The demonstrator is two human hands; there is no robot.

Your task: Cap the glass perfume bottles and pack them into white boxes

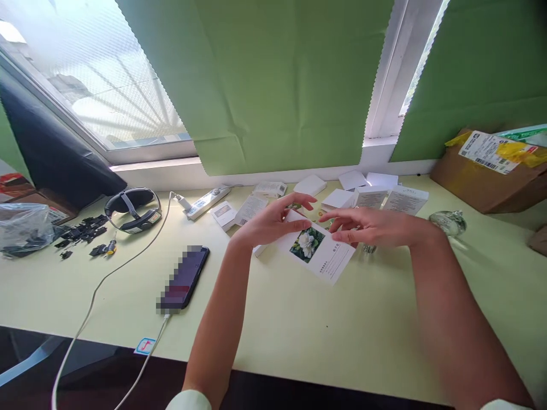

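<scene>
Tilted above the table is a white card (329,265) with a photo of a white flower and lines of print; whether it is a flat card or the face of a thin box I cannot tell. My left hand (277,219) grips its upper left part, thumb across the front near the photo. On the opposite side, my right hand (363,225) has its thumb and fingertips bent in at the card's upper right edge. Behind the hands, small yellowish bits and a clear glass item are partly hidden.
White printed boxes (408,199) stand and lie along the window sill. A glass ornament (448,222) and a cardboard box (487,176) are at right. A phone (186,279) on a white cable, power strip (208,202), head strap (134,210) and black parts (83,230) lie left.
</scene>
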